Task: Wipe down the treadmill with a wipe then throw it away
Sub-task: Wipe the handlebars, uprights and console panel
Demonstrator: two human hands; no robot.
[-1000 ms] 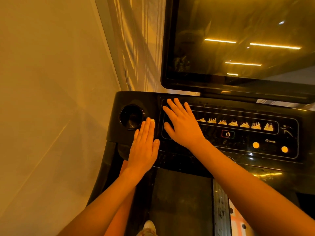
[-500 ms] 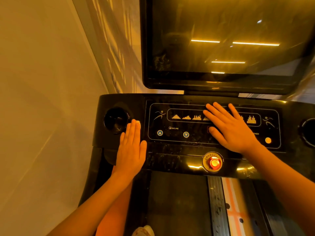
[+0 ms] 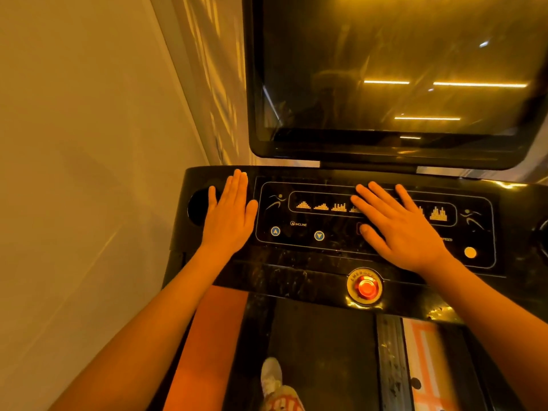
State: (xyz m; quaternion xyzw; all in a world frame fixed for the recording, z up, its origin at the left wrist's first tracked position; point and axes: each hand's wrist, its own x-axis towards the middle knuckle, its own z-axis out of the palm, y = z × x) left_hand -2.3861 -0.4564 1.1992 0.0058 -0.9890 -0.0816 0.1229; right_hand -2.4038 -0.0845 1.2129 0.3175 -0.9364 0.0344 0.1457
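Treadmill console (image 3: 296, 262) stands right in front of the person, glossy black, just beside a plain wall (image 3: 89, 173) on the left, with the dark belt (image 3: 323, 351) running below it. The left hand (image 3: 229, 221) lies flat on the console's left end, fingers straight and close together, its little finger at the edge of a round cup holder (image 3: 195, 209); it grasps nothing. The right hand (image 3: 400, 229) lies flat on the control panel (image 3: 335, 247), fingers straight and slightly spread, covering the middle of the lit row of program icons (image 3: 321, 206), thumb pointing left. Whether anything sits beneath that palm cannot be told. Two blue arrow buttons (image 3: 275, 231) marked INCLINE show between the two hands, and an orange round button (image 3: 470, 252) glows at the panel's right. A red emergency stop button (image 3: 366, 287) sits on the front lip, below the hands and nearer the right wrist. Above the console rises a dark screen (image 3: 400, 69) reflecting strips of ceiling light. A pale shoe (image 3: 271, 376) shows on the belt near the bottom edge
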